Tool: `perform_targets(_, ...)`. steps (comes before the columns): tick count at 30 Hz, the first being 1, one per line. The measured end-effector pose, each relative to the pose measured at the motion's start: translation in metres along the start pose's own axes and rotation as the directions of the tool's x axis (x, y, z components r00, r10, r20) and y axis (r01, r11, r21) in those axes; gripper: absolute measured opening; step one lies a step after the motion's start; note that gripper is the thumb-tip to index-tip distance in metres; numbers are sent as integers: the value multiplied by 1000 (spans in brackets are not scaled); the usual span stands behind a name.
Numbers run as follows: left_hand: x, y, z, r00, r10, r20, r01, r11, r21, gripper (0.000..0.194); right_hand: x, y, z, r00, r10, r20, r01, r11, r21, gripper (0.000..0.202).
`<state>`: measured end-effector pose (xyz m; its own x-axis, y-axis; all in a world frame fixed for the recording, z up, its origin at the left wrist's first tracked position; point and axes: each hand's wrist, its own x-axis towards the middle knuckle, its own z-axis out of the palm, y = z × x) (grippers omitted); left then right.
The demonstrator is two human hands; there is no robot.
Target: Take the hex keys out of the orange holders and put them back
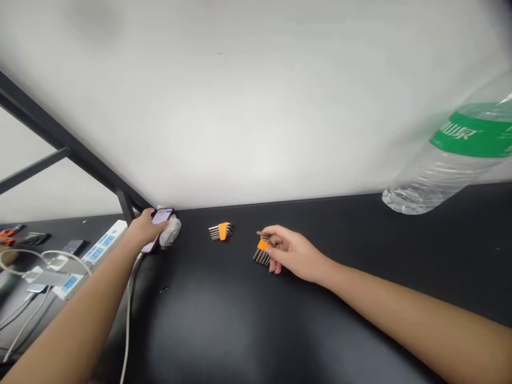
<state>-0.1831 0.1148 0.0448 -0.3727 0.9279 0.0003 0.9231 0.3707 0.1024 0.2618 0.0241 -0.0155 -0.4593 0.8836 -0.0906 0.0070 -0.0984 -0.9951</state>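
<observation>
My right hand (290, 250) is closed around a hex key set (263, 252), its dark keys fanned out from an orange holder, just above the black table. A second hex key set (223, 231) with an orange holder lies on the table to the left of it. At the far left, my left hand (146, 229) has its fingers and thumb around a smartphone (160, 217) with a lit screen, near the wall. A white cable (128, 309) runs from the phone's lower end toward me. Beside the phone sits a crumpled clear plastic wrapper (171, 230).
A large water bottle (460, 138) with a green label stands at the right by the wall. A white power strip (106, 245) with plugs and cables is at left, below a black metal frame (80, 154). A tiny dark piece (164, 289) lies on the table (224, 330).
</observation>
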Motion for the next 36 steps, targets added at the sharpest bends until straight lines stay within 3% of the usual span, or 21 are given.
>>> perform_targets(3, -22, 20, -10, 991, 117, -66, -110, 989, 103, 65, 3, 0, -1, 999, 17, -33, -14, 997, 78, 49)
perform_targets(5, -54, 46, -16, 917, 294, -271, -276, 956, 104, 53, 6, -2, -2, 999, 43, -19, -40, 993, 113, 49)
perform_targets(7, -96, 79, -17, 832, 416, -367, -455, 890, -24, 47, 8, -5, -2, 997, 71, -5, -69, 987, 142, 50)
perform_targets(9, -140, 117, -8, 805, 526, -274, -585, 780, -223, 46, 8, -7, -1, 996, 92, -22, -86, 980, 180, 48)
perform_targets(11, -175, 151, 7, 753, 650, -104, -628, 664, -406, 61, 7, -7, -1, 993, 109, -53, -94, 970, 226, 43)
perform_targets(13, -193, 175, 24, 724, 689, -6, -585, 610, -535, 83, 5, -6, -1, 991, 114, -63, -95, 963, 253, 39)
perform_targets(15, -195, 189, 38, 692, 722, -17, -589, 550, -593, 70, 3, -4, -1, 993, 99, -56, -82, 966, 244, 36)
perform_targets(18, -182, 194, 49, 666, 741, -82, -615, 484, -622, 36, 3, -2, 1, 998, 55, -32, -48, 984, 173, 38)
perform_targets(22, -169, 187, 55, 648, 756, -93, -649, 485, -586, 25, 5, -4, 6, 999, 24, -45, -30, 988, -149, 45)
perform_targets(26, -169, 183, 59, 654, 749, -103, -668, 508, -544, 27, 0, -8, 10, 999, -33, 18, 38, 853, -521, 53)
perform_targets(29, -170, 181, 60, 642, 762, -81, -668, 504, -548, 29, -6, -8, 11, 997, -28, 65, 65, 738, -672, 63)
perform_targets(31, -170, 179, 59, 628, 774, -80, -674, 489, -554, 28, -8, -8, 10, 997, -34, 67, 71, 729, -681, 64)
perform_targets(33, -171, 175, 59, 609, 785, -114, -702, 467, -538, 33, -7, -9, 7, 998, -44, 55, 68, 796, -601, 58)
perform_targets(36, -175, 172, 57, 542, 823, -170, -784, 422, -456, 43, 0, -11, 2, 999, -45, -22, 33, 918, -395, 37)
